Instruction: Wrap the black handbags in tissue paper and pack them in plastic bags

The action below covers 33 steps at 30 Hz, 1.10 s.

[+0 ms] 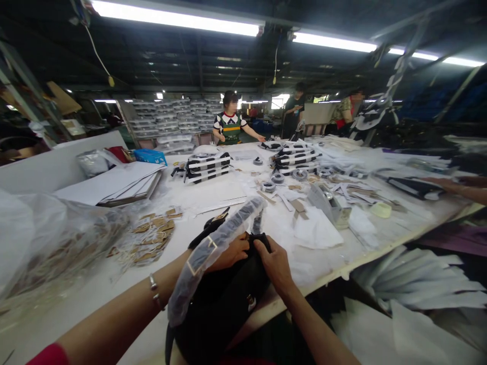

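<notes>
A black bag [222,309] sits at six o'clock by the surface's [177,195] near edge, under a plastic-wrapped handle [205,256]. The right hand [276,261] pinches its rim; the left hand [230,253] curls at the opening, grip unclear. Brown tags [163,234] lie at ten o'clock.

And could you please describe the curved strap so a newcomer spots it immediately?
By the white table, the right hand grips a black bag. Above it arches the strap, bearing a golden rectangular frame; unlike the bag, it is sheathed in clear plastic.
</notes>
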Motion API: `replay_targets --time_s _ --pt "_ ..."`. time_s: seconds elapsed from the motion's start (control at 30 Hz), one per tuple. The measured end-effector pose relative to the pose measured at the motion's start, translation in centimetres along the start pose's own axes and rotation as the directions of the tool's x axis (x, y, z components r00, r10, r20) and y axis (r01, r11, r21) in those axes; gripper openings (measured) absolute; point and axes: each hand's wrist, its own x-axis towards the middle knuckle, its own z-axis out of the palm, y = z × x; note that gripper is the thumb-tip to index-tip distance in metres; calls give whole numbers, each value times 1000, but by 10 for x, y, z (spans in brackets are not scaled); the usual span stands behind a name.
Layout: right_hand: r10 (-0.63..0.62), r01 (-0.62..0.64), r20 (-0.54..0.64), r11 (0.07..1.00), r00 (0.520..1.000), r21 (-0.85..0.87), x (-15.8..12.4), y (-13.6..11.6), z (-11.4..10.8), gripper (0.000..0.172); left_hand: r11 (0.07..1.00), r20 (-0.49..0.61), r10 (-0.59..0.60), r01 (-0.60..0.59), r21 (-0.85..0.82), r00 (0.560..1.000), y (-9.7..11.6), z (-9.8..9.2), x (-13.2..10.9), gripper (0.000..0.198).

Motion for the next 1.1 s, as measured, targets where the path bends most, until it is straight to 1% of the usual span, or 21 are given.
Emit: replay_targets --time_s 0.1,0.23,0.33,0.37,0.4,0.43,0.47,0.5,0.53,0.57,0.6,0.67,0.7,0.73,0.77,0.83,0.9,0.97,1.03,1.07,1.1 --pt "7 -7 3 1000 1000 1 0 0 0 30 1000 50 24 -23 -16 998 0 -3 1 14" --pt "27 -26 57 999 998 -20 2 1 0 30 999 103 18 -14 -40 995 6 -11 -6 9" --pt "47 -44 69 998 997 -46 4 4 -3 34 997 118 -3 13 -80 993 10 -28 -12 14" --pt "59 -56 60 997 996 -46 6 5 -4 37 986 111 -27 44 -158 993 10 -38 -16 19" --pt "70 -68 51 997 996 -42 7 6 -5 41 964 99 -56 80 -255 993 8 -49 -23 25" --pt "80 -78 42 996 996 -37 8 7 -6 44 902 82 -114 138 -408 990 5 -62 -33 30" --pt "87 -85 37 996 996 -37 9 7 -7 45 786 70 -201 203 -584 977 2 -75 -46 36" --pt "87 -86 32 995 996 -41 10 7 -8 46 740 54 -245 223 -634 968 -1 -87 -62 41" --pt "81 -80 30 996 996 -46 11 5 -7 46 723 43 -271 232 -651 962 -4 -96 -80 45" --pt "70 -69 26 996 997 -55 13 4 -7 45 692 42 -307 254 -675 951 -5 -100 -99 49" --pt "61 -59 22 996 998 -66 14 1 -6 44 593 5 -419 278 -756 908 -4 -101 -118 50" --pt "48 -46 18 995 999 -83 20 -5 -2 43 544 -56 -509 271 -794 859 3 -89 -152 61" --pt "46 -44 16 995 999 -90 23 -8 -1 43 499 -95 -565 248 -830 820 9 -77 -166 62" --pt "47 -45 18 995 999 -93 27 -12 2 42 472 -124 -616 238 -849 778 18 -63 -175 64" --pt "52 -50 28 995 998 -85 31 -15 4 42 462 -148 -659 242 -853 737 27 -49 -181 70" --pt "85 -84 88 996 992 -9 38 -19 8 42 448 -198 -750 264 -854 631 45 -22 -180 89" --pt "143 -167 200 980 969 110 44 -24 11 42 376 -176 -819 279 -884 547 54 -4 -168 88" --pt "170 -223 282 961 944 165 48 -29 10 42 314 -165 -887 303 -900 431 51 3 -155 70" --pt "160 -196 311 976 937 90 53 -37 5 37 285 -192 -936 318 -904 294 38 2 -145 51" --pt "142 -156 310 988 940 19 56 -41 1 34 280 -202 -946 325 -903 255 29 0 -143 44" --pt "125 -115 299 992 946 -52 60 -46 -4 32 277 -197 -947 334 -901 253 18 -2 -142 40"
